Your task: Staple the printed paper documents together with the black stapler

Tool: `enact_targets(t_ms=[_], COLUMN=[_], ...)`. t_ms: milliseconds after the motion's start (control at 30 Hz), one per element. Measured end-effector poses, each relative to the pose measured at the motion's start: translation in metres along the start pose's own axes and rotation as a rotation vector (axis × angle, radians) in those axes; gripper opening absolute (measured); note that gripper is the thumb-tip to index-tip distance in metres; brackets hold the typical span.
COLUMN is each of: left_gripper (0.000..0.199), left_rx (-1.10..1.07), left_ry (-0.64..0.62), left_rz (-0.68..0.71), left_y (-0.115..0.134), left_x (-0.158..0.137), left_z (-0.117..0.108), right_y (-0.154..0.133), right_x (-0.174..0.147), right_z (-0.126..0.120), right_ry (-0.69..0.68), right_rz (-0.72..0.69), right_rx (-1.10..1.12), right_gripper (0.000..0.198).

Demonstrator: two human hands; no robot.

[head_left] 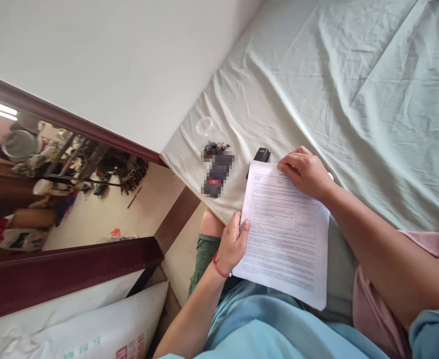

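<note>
Clearly, the paper (284,234) lay between two firm pinches.
The left hand (234,243) closed on its side edge, thumb on top; the right hand (308,172) pinched its top edge. Light, even pressure seemed best against creasing.

Your left hand (231,248) pinches, thumb uppermost; your left forearm (197,309) angles upward. Your right hand (306,172) curls its fingers; your right forearm (372,232) slants from lower right.
</note>
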State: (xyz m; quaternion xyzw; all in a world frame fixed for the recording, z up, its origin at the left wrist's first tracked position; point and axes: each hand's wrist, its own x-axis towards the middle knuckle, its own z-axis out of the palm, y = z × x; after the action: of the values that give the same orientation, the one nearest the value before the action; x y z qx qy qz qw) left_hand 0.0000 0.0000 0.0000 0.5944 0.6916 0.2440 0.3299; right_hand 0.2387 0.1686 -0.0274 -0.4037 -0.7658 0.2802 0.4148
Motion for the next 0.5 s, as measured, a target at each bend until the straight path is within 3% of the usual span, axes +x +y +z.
enact_targets(t_ms=[133, 267, 500], left_gripper=[0.041, 0.049, 0.049], left_rx=[0.050, -0.040, -0.110], left_ry=[-0.005, -0.062, -0.101], left_rz=[-0.014, -0.014, 0.029], left_y=[-0.008, -0.016, -0.023], left_x=[0.002, 0.007, 0.004], left_z=[0.004, 0.003, 0.002], right_y=[0.004, 0.003, 0.001], right_x=[-0.001, 0.000, 0.000], right_z=[0.002, 0.002, 0.000], right_ry=[-0.005, 0.001, 0.020], right_rz=[0.053, 0.085, 0.083], right_rx=[-0.036, -0.051, -0.030], right_gripper=[0.024, 0.023, 0.024])
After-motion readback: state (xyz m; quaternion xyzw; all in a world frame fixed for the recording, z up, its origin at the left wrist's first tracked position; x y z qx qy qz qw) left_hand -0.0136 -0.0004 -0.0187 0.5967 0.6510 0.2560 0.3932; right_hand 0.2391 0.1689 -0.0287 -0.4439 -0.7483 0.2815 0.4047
